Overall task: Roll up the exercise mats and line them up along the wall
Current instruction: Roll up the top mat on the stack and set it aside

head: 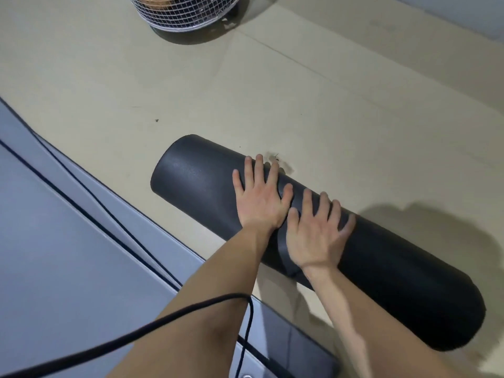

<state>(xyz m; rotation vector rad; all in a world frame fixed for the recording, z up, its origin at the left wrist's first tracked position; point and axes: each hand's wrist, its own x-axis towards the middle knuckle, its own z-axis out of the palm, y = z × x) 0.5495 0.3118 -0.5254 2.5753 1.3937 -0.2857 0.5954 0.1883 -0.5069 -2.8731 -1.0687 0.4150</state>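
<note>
Beige floor [300,105], smooth with faint seam lines. I see one black rolled mat [191,175] lying diagonally on it, fully rolled. It's a matte, finely pebbled foam cylinder with rounded ends.

Both hands are on top of the roll near its middle. Left hand [259,197] is palm down with fingers straight and spread. Right hand [313,233] is just beside it toward the roll's nearer end, in the same pose, thumbs almost touching. Neither grasps; both lie flat on the curved surface. A seam line crosses the roll between the wrists.

Left of the roll: flat grey mats [54,241] with black edging, overlapped. Beyond the roll's far end: a round wire-mesh cage [188,12]. A thin black cable [163,323] loops over the left forearm, nearer me than the roll.
</note>
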